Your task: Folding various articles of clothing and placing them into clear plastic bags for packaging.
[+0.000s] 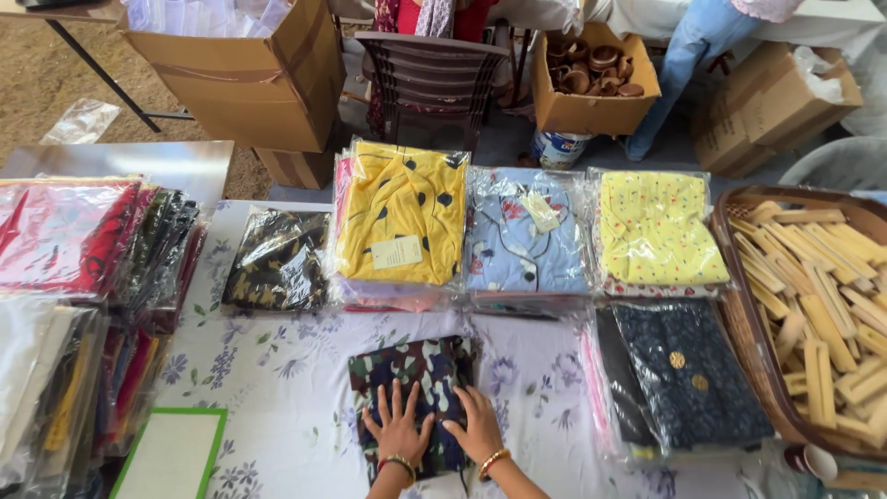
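Head view: left hand (399, 431) and right hand (479, 427) are pressing flat, fingers spread, grasping nothing, on a camouflage garment (416, 379) lying on the floral tablecloth (277, 388), below the yellow packet (402, 212)

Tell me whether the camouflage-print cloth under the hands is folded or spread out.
Folded: the camouflage-print cloth forms a compact rectangle on the floral tablecloth, with the left hand and right hand pressed flat on it.
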